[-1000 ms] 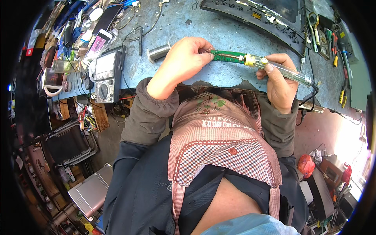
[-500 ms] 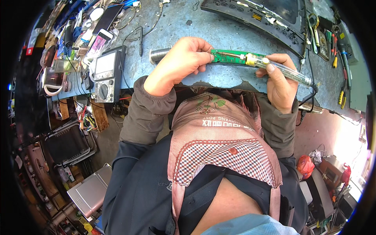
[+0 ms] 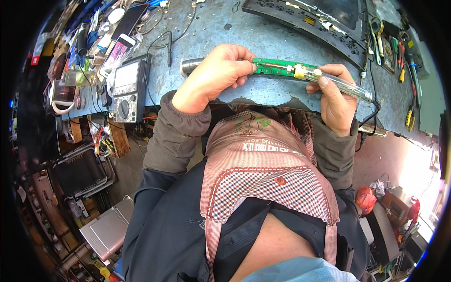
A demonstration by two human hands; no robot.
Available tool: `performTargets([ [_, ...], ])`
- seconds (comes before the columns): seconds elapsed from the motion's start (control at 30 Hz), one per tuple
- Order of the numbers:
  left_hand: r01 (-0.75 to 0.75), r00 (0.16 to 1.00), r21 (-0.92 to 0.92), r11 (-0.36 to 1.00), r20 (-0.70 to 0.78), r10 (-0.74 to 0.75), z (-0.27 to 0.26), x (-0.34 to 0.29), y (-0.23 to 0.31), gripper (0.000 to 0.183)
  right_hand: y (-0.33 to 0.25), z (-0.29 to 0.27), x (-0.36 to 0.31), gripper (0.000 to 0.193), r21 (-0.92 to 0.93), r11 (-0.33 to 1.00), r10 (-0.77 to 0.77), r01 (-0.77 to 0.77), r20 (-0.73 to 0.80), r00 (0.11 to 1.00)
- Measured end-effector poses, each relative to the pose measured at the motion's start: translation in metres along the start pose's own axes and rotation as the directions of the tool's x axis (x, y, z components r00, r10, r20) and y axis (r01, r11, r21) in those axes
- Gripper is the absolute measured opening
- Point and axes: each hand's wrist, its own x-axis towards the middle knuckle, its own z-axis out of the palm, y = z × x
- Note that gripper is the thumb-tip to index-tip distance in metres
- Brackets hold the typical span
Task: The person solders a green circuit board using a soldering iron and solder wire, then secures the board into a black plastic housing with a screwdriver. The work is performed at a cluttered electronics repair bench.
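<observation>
My left hand [image 3: 218, 70] pinches the left end of a narrow green circuit board [image 3: 281, 72] above the front of the bench. My right hand [image 3: 337, 101] grips a soldering iron [image 3: 350, 88] with a clear handle and a yellow collar. The iron's metal shaft points left and lies over the board, its tip close to my left fingertips. Whether the tip touches the board I cannot tell. A spool of grey wire [image 3: 191, 65], looking like solder, lies just behind my left wrist. My left fingers hide the board's left end.
On the worn blue bench [image 3: 211, 33], a multimeter [image 3: 127, 91] stands to the left, with a black probe [image 3: 169, 49] and a phone [image 3: 120, 50] nearby. A black panel housing [image 3: 310, 23] lies at the back right. Screwdrivers [image 3: 401, 61] and other tools line the right side.
Almost nothing differs. Both hands keep their holds, and the iron's shaft stays over the board with at most a very slight shift.
</observation>
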Motion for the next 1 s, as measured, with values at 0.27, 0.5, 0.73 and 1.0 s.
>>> performTargets([
  [0.27, -0.005, 1.000, -0.017, 1.000, 0.006, 0.005, -0.0014, 0.0011, -0.0021, 0.015, 0.0004, -0.0009, 0.0010, 0.023, -0.025, 1.000, 0.008, -0.007, 0.012, 1.000],
  [0.5, -0.004, 1.000, -0.022, 1.000, 0.015, 0.004, -0.0021, 0.0015, -0.0022, 0.017, -0.0001, -0.0011, 0.0007, 0.023, 0.017, 1.000, -0.014, 0.014, 0.015, 1.000],
  [0.73, -0.012, 0.999, -0.047, 0.999, -0.046, 0.009, 0.0040, -0.0047, 0.0000, 0.024, 0.0010, -0.0020, 0.0012, 0.025, -0.003, 1.000, -0.017, 0.018, 0.023, 1.000],
  [1.0, -0.023, 0.998, -0.046, 0.999, -0.062, 0.020, 0.0068, -0.0062, -0.0013, 0.027, 0.0015, -0.0018, 0.0012, 0.023, -0.004, 0.999, -0.035, 0.035, 0.029, 0.999],
])
